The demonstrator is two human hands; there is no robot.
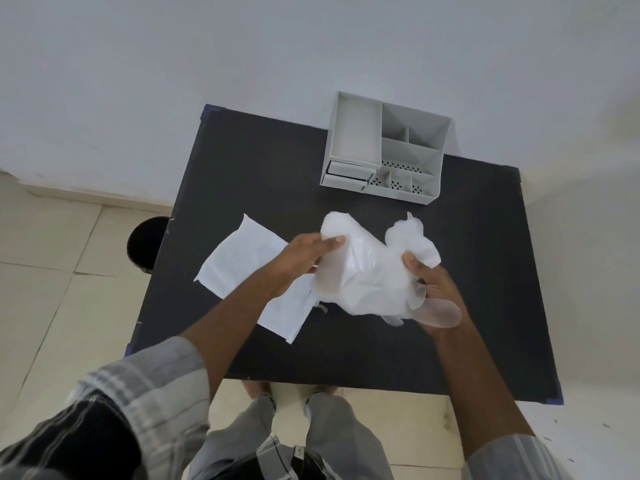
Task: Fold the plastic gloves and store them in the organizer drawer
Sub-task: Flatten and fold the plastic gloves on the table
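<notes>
Plastic gloves, crumpled and translucent, held above the black table between both hands: left hand pinching one edge, right hand gripping the other. White flat sheet lies on the table just left. Grey organizer stands at the far edge, its small drawer at front left.

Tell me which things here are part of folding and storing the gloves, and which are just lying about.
Part of the job:
- plastic gloves, held by left hand and right hand
- grey organizer with its drawer

Lying about:
- white flat packets on the black table
- dark bin on the floor
</notes>
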